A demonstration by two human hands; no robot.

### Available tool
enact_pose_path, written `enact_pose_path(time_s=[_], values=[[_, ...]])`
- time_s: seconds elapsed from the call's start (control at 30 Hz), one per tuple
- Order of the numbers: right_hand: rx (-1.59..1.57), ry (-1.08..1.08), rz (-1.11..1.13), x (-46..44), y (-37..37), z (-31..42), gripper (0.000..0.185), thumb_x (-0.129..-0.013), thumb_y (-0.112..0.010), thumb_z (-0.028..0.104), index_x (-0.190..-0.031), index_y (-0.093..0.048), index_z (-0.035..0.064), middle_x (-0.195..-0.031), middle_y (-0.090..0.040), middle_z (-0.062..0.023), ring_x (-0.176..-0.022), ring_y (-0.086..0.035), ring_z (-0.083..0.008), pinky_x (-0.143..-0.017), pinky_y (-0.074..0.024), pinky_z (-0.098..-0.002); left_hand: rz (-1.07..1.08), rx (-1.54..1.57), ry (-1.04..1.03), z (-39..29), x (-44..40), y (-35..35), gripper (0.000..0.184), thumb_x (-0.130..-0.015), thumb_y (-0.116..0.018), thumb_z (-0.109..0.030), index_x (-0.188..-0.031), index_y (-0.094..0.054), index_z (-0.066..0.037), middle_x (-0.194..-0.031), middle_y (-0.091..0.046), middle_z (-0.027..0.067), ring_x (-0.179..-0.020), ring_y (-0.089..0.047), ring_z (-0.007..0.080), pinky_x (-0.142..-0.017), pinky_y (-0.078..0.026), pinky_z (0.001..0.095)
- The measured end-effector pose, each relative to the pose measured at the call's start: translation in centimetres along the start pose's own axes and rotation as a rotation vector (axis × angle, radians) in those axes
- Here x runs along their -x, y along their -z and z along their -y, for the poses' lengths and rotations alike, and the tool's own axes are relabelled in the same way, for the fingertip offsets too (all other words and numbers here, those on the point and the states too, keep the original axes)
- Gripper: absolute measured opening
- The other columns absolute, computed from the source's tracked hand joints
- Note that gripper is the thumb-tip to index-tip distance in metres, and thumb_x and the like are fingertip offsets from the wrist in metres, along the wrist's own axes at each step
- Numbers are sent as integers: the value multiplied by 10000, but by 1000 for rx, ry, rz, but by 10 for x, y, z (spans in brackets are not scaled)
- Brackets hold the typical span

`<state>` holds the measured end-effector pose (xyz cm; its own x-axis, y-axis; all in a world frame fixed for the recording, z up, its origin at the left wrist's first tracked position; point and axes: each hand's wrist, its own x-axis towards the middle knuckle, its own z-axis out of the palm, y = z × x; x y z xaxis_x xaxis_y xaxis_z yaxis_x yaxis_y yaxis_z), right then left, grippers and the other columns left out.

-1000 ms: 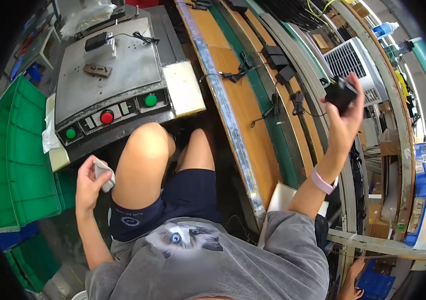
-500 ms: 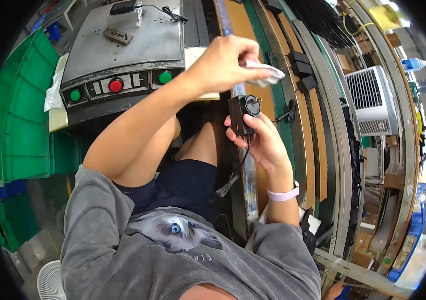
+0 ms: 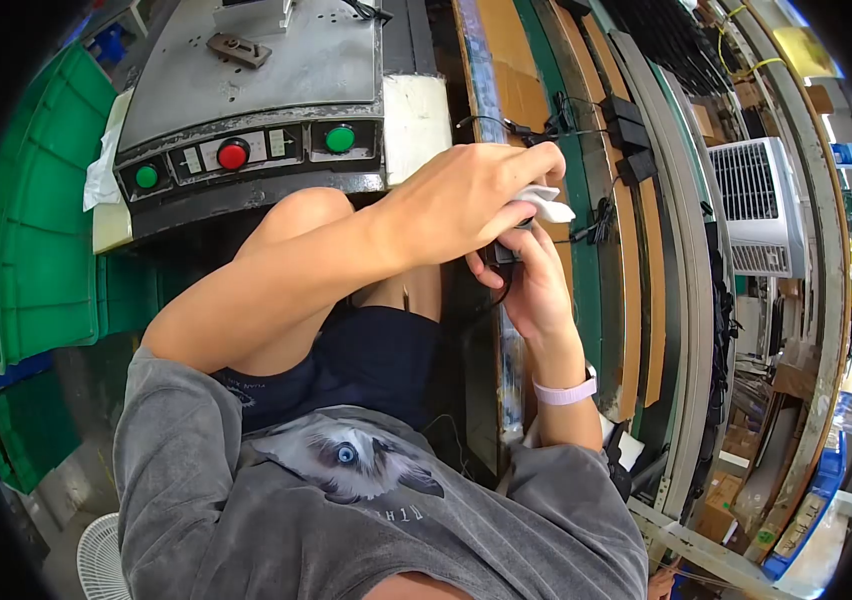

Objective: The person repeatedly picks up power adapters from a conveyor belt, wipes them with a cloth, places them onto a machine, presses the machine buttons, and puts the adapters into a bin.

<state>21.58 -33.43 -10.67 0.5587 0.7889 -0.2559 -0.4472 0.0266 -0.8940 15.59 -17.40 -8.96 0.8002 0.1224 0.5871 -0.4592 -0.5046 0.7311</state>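
My left hand pinches a folded white cloth between thumb and fingers. The cloth lies over the top of a black power adapter, which is mostly hidden behind my fingers. From below, my right hand grips this adapter, its fingers curled around the body. Part of the adapter's thin black cord shows beneath it. A pale band circles my right wrist.
At the left, a machine has green and red buttons and a metal block on top. Green bins stand beside it. More black adapters lie along the conveyor. A white air cooler stands beyond.
My left hand has come down with the cloth from above onto the adapter. The adapter's round plug end, visible before, is now covered. The view has shifted slightly.
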Motion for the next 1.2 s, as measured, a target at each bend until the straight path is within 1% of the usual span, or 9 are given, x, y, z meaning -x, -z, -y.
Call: enact_pose_path(time_s=[0.27, 0.37, 0.53, 0.67, 0.8, 0.87, 1.0, 1.1, 1.2], values=[[172, 209, -241, 6, -11, -8, 485, -925, -540, 43, -1374, -357, 49, -1015, -572, -47, -767, -592, -101, -644, -514, -227, -57, -530, -175, -10, 10, -8, 194, -779, -665, -52, -943, -585, 15, -870, -563, 110, -830, -597, 265, -703, -521, 351], [307, 400, -313, 2, 4, -25, 357, -960, -571, 96, -1269, -399, 48, -1050, -547, -36, -832, -566, -69, -655, -479, -199, -53, -589, -165, -12, 6, -15, 206, -767, -662, -61, -932, -574, 27, -877, -569, 111, -827, -606, 244, -713, -532, 336], [434, 695, -434, 2, -7, -33, 373, -958, -607, 84, -1246, -376, 38, -1213, -467, -80, -1031, -503, -111, -886, -464, -270, -156, -500, -202, -15, 4, -23, 183, -809, -650, -89, -946, -580, 9, -907, -573, 97, -843, -590, 250, -774, -504, 359], [187, 318, -274, 6, -8, -24, 386, -949, -603, 97, -1274, -403, 40, -1106, -536, -102, -973, -548, -173, -770, -466, -279, -337, -366, -300, -9, -6, 16, 135, -862, -642, -103, -884, -548, -7, -999, -578, 95, -898, -580, 241, -806, -480, 374], [-276, 52, -76, -3, -6, -15, 307, -1007, -491, 236, -1243, -481, 39, -1080, -573, -136, -898, -553, -226, -764, -436, -349, -507, 683, 91, 24, 13, 84, 39, -954, -528, -49, -976, -505, -27, -1044, -620, 112, -915, -623, 171, -777, -521, 283], [-168, 110, 6, -2, 2, -20, 371, -1025, -481, 273, -1307, -468, 31, -1155, -571, -151, -955, -557, -239, -791, -440, -341, -819, 743, 245, 50, 31, 123, 106, -953, -485, -34, -1057, -501, -28, -977, -619, 103, -803, -615, 151, -704, -513, 253], [103, 311, -24, -2, -7, -10, 402, -1038, -466, 252, -1373, -412, 38, -1175, -566, -135, -1008, -555, -227, -810, -449, -344, -937, 446, 505, 114, 69, 233, 134, -900, -620, -152, -988, -594, -55, -923, -616, 56, -725, -557, 104, -605, -438, 239], [268, 449, -54, -15, -25, 10, 433, -1015, -513, 175, -1404, -376, 43, -1193, -537, -88, -1006, -546, -198, -807, -462, -354, -893, -450, 410, 182, 55, 292, 317, -742, -790, -224, -951, -626, -52, -951, -638, 24, -936, -603, 157, -777, -483, 291], [431, 547, 17, -50, -37, 43, 457, -1007, -538, 149, -1421, -371, 53, -1225, -540, -88, -1012, -548, -182, -836, -478, -330, -424, -93, 299, 263, 18, 341, 1016, -685, -891, -198, -1474, -260, -89, -1339, -567, 151, -1181, -570, 267, -978, -482, 410]])
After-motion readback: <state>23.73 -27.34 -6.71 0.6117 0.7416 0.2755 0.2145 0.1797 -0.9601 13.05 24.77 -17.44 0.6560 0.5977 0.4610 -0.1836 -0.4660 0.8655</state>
